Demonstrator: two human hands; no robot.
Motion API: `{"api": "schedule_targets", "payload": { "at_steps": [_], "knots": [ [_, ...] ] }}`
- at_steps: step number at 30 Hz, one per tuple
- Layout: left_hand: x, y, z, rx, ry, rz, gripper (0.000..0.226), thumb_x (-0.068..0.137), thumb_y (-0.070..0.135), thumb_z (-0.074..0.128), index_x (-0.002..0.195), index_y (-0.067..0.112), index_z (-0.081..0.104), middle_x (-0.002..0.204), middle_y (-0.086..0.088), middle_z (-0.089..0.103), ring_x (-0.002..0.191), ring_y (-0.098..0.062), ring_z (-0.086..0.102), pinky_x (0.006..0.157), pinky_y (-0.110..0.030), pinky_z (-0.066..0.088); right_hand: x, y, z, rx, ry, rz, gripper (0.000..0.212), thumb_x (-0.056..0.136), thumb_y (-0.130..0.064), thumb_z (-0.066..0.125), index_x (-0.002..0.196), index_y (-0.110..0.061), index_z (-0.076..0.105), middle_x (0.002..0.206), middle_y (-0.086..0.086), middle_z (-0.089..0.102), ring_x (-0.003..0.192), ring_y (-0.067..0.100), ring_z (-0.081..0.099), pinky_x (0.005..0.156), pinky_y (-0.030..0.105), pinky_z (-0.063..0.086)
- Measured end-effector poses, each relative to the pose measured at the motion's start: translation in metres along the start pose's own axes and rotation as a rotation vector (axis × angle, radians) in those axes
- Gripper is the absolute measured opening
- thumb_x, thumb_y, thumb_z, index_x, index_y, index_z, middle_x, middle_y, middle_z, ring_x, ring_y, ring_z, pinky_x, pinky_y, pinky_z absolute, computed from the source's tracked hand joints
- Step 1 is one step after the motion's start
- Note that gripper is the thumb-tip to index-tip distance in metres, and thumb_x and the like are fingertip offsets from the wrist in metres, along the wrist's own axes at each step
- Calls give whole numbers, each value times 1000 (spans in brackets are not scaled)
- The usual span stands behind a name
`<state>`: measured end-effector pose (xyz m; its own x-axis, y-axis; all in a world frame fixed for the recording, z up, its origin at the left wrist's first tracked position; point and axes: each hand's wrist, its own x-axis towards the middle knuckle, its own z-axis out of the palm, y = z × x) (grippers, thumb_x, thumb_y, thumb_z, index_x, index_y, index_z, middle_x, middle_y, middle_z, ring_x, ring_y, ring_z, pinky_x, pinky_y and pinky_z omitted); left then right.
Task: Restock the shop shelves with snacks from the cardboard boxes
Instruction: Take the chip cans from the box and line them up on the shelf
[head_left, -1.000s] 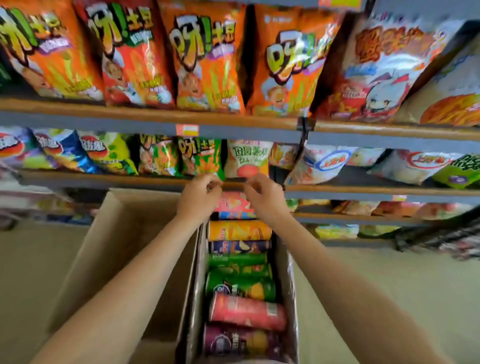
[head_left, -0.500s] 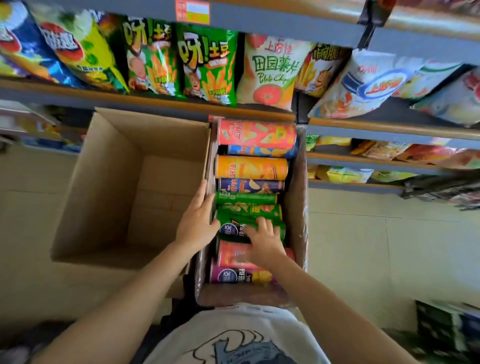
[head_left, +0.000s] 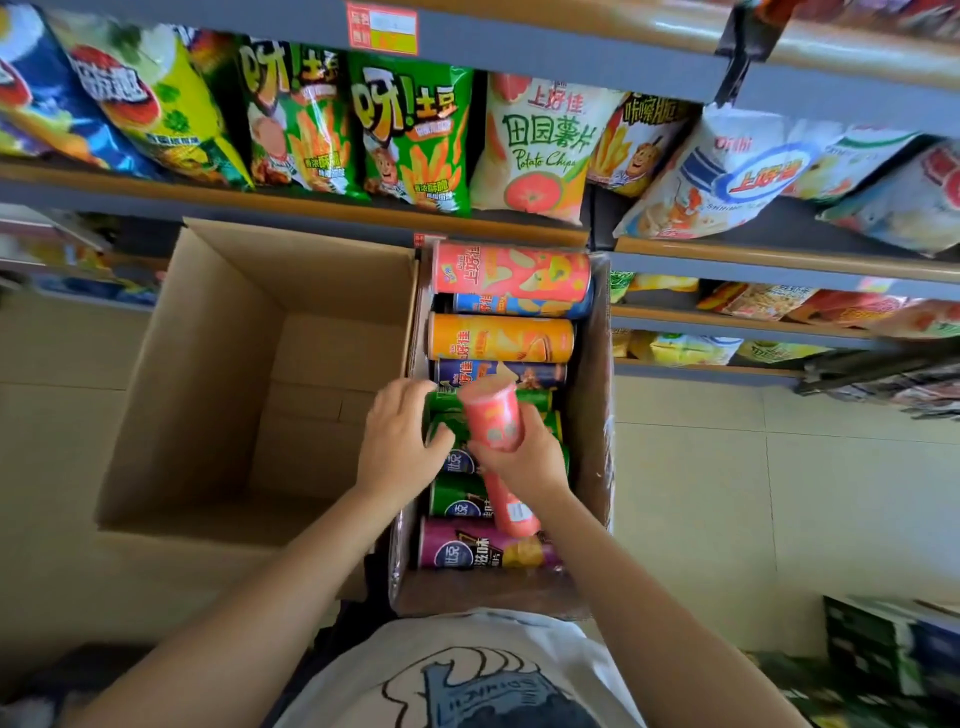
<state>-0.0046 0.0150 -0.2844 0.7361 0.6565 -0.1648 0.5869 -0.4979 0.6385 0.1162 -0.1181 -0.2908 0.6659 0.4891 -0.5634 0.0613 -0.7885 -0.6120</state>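
- Pink cardboard snack tube (head_left: 493, 434) gripped in right hand (head_left: 524, 460), tilted, raised above narrow brown cardboard box (head_left: 597, 374) full of lying tubes.
- Left hand (head_left: 397, 441) with relaxed fingers, holding nothing, resting on green tubes (head_left: 457, 493) in same box.
- Empty brown cardboard box (head_left: 208, 364) just beside, left.

Pale beige floor tiles (head_left: 779, 493) are seen right of the grip, and more are seen well to its left. A white T-shirt (head_left: 519, 644) printed with a dark blue drawing is seen directly below the grip. A blurred dark green object (head_left: 872, 649) is seen on the floor, low and well right of the grip.
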Motion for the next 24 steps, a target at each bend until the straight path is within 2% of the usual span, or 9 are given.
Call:
{"api": "schedule_targets", "payload": {
  "at_steps": [3, 5, 8, 9, 11, 15, 17, 20, 24],
  "knots": [
    [1, 21, 4, -300, -267, -167, 81, 77, 44, 75, 146, 26, 36, 139, 8, 41, 122, -10, 49, 98, -36, 48, 10, -30, -11, 233, 14, 72, 42, 76, -52, 78, 105, -29, 59, 91, -9, 69, 81, 10, 68, 73, 32, 59],
    [5, 28, 10, -608, -329, -375, 101, 63, 42, 89, 147, 32, 34, 138, 8, 50, 119, -8, 56, 96, -35, 51, 17, -51, -16, 304, 1, 78, 34, 87, -55, 66, 98, -22, 66, 89, -2, 71, 80, 14, 68, 72, 31, 56],
    [14, 25, 6, -899, -192, -627, 76, 61, 29, 91, 128, 25, 54, 110, -3, 72, 92, -18, 73, 84, -41, 59, 34, -76, -28, 157, 28, -13, 49, 99, -52, 48, 84, -9, 68, 81, 4, 69, 73, 16, 63, 69, 36, 51],
    [16, 23, 2, -935, -183, -659, 67, 67, 24, 90, 125, 24, 55, 106, -3, 73, 88, -18, 74, 80, -40, 59, 45, -81, -33, 49, 92, -93, 40, 99, -45, 51, 86, -11, 68, 87, 4, 67, 77, 15, 61, 69, 36, 50],
    [18, 15, -7, -979, -174, -674, 53, 76, 19, 85, 119, 26, 55, 104, -1, 72, 85, -16, 74, 72, -33, 57, 72, -90, -47, -163, 242, -246, 29, 94, -31, 61, 118, -15, 64, 122, 6, 58, 109, 20, 55, 83, 39, 51],
    [21, 3, -20, -1045, -146, -727, 58, 75, 39, 84, 123, 29, 55, 109, -1, 73, 92, -19, 74, 77, -37, 57, 131, -100, -69, -566, 289, -308, 70, 88, -26, 68, 148, -16, 34, 156, 9, 31, 147, 30, 23, 117, 51, 28],
    [22, 1, -25, -1101, -141, -770, 54, 80, 41, 79, 127, 28, 54, 108, -3, 73, 92, -22, 74, 77, -38, 57, 146, -96, -69, -761, 220, -254, 78, 86, -27, 70, 151, -20, 27, 158, 6, 27, 149, 28, 18, 121, 52, 15],
    [22, -1, -33, -1149, -170, -805, 41, 88, 32, 71, 125, 33, 53, 108, -3, 72, 92, -22, 73, 73, -36, 56, 150, -92, -68, -931, 215, -212, 73, 86, -26, 71, 146, -18, 31, 149, 13, 34, 139, 35, 29, 113, 56, 25],
    [19, -10, -43, -1102, -149, -790, 62, 82, 24, 78, 134, 34, 46, 115, -2, 69, 98, -24, 72, 80, -42, 57, 140, -89, -61, -993, 154, -217, 73, 79, -37, 76, 136, -13, 37, 139, 17, 39, 130, 37, 38, 103, 49, 36]
  ]
}}
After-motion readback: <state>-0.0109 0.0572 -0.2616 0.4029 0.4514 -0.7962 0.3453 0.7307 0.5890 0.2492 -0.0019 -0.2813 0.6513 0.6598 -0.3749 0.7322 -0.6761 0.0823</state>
